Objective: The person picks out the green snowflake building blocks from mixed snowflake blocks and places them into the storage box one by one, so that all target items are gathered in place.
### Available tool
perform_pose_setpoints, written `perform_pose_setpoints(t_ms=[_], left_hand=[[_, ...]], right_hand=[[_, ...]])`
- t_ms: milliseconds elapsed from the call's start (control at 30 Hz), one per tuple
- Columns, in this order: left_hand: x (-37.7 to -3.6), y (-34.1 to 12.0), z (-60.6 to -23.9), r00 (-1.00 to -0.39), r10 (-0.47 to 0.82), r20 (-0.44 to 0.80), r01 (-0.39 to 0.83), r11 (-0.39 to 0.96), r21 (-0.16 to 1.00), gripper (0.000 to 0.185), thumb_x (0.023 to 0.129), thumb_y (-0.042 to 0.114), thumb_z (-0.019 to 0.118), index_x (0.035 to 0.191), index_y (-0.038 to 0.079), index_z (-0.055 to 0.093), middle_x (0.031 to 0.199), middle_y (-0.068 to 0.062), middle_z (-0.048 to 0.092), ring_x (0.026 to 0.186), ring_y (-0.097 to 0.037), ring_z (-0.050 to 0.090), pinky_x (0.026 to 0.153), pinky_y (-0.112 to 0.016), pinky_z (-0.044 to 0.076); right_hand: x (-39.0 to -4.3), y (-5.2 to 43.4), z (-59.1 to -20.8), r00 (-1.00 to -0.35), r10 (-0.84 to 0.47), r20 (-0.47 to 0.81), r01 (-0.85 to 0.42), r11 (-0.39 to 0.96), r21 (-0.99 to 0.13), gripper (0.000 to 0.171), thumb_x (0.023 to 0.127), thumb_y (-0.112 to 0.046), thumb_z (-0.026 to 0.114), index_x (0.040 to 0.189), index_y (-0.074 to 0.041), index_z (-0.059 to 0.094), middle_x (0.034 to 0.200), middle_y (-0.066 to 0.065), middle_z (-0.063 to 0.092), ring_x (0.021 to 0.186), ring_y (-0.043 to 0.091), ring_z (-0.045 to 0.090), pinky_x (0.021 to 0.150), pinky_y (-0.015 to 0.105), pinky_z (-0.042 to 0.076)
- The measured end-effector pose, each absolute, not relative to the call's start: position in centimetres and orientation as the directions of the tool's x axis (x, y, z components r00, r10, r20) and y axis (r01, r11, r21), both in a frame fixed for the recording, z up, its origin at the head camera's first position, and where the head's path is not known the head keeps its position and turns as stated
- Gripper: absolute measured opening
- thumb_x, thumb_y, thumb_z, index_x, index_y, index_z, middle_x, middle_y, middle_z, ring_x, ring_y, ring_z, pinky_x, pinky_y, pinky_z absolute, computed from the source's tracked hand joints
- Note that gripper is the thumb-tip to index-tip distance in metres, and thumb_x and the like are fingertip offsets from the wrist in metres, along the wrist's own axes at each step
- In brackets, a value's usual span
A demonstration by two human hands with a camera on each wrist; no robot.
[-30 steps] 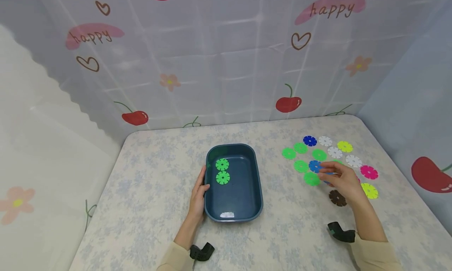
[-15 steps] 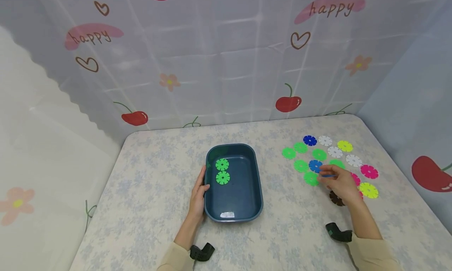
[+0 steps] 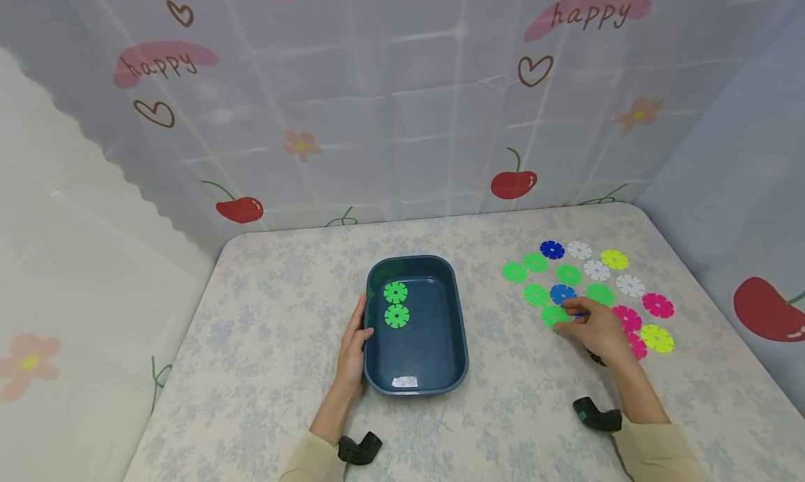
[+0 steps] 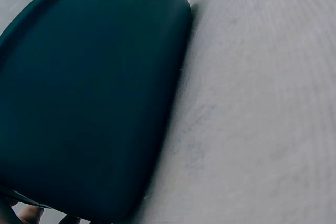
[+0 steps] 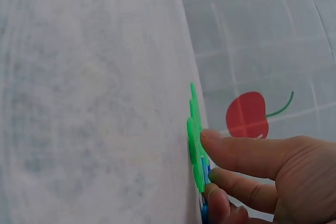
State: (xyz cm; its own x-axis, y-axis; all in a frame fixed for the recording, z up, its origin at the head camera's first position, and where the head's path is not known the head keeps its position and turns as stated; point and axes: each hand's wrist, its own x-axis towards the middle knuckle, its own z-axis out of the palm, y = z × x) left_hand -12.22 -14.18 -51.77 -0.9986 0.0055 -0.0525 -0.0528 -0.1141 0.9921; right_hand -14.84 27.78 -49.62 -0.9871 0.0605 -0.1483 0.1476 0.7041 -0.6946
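A dark blue tray (image 3: 462, 342) stands mid-table with two green notched discs (image 3: 396, 304) inside. My left hand (image 3: 354, 342) rests against its left wall, fingers straight along the rim; the left wrist view is filled by that tray wall (image 4: 89, 93). My right hand (image 3: 594, 328) is over the loose discs to the right, pinching a thin blue disc (image 3: 582, 314) edge-on. Its fingertips touch a green disc (image 3: 550, 316) lying flat. In the right wrist view the thumb presses on that green disc (image 5: 195, 145), with blue showing under the curled fingers.
Several more discs lie on the table's right side: green (image 3: 536, 295), blue (image 3: 552, 250), white (image 3: 596, 269), yellow (image 3: 657, 338), pink (image 3: 657, 305). A brown one (image 3: 596, 358) is mostly hidden by my right hand. Patterned curtains wall in the table.
My right hand has slid left and slightly toward me, from the pink and blue discs onto the green disc, uncovering pink discs. The left hand and tray have stayed still.
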Motion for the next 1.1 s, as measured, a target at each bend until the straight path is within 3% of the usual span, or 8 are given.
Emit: perform_pose_setpoints(t_ms=[267,567,933,1100], left_hand=[[-12.2,-14.2,-51.8,-0.998,-0.001,-0.055,-0.054,-0.114,0.992,0.065,0.096,0.007,0.034,0.157,0.025,0.023,0.165,0.005,0.014,0.153,-0.019,0.005,0.122,-0.049,0.006],[-12.3,-14.2,-51.8,-0.998,-0.003,-0.059,-0.058,-0.114,0.992,0.064,0.097,0.007,0.034,0.157,0.025,0.023,0.165,0.005,0.014,0.153,-0.019,0.005,0.122,-0.049,0.006],[-12.3,-14.1,-51.6,-0.999,-0.007,-0.047,-0.046,-0.095,0.994,0.064,0.097,0.007,0.034,0.158,0.02,0.022,0.165,0.004,0.014,0.153,-0.02,0.005,0.122,-0.05,0.006],[-12.3,-14.2,-51.7,-0.999,-0.008,-0.05,-0.049,-0.093,0.995,0.064,0.097,0.007,0.034,0.157,0.023,0.023,0.165,0.004,0.014,0.153,-0.019,0.005,0.122,-0.049,0.006]], right_hand=[[-15.0,27.2,-49.5,-0.995,0.04,-0.096,0.091,0.774,-0.627,0.054,0.081,-0.019,0.077,0.123,0.01,0.059,0.107,0.025,0.06,0.083,0.026,0.052,0.063,0.03,0.042],[-15.0,27.0,-49.8,-0.995,0.063,-0.077,0.097,0.768,-0.633,0.051,0.079,-0.015,0.078,0.118,0.01,0.058,0.101,0.024,0.058,0.079,0.026,0.049,0.062,0.031,0.04],[-14.5,27.1,-49.0,-0.995,0.078,-0.062,0.1,0.767,-0.633,0.038,0.083,-0.013,0.073,0.116,0.002,0.06,0.103,0.024,0.061,0.086,0.033,0.06,0.067,0.037,0.048],[-14.5,27.3,-48.7,-0.996,0.06,-0.061,0.085,0.75,-0.656,0.033,0.086,-0.007,0.068,0.117,0.005,0.064,0.101,0.024,0.063,0.082,0.031,0.063,0.063,0.031,0.049]])
